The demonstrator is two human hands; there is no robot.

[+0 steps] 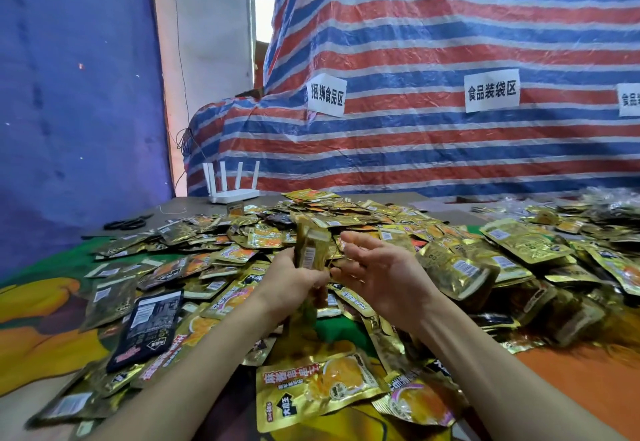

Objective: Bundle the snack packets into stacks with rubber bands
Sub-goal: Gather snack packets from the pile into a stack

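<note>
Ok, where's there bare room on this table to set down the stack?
Bare cloth shows near right, beside the right forearm, and along the left edge, left of the black packet. Grey tabletop between scissors and router is free too. The packet pile crowds the centre and far right.

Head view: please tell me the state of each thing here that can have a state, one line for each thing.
left hand: grips the stack of packets.
stack of packets: held upright above the heap; no rubber band visible on it.
right hand: open, fingers spread, beside the stack.
loose packets: heaped unbundled on the table.
router: standing, four antennas up.
scissors: lying flat on the table.
</note>
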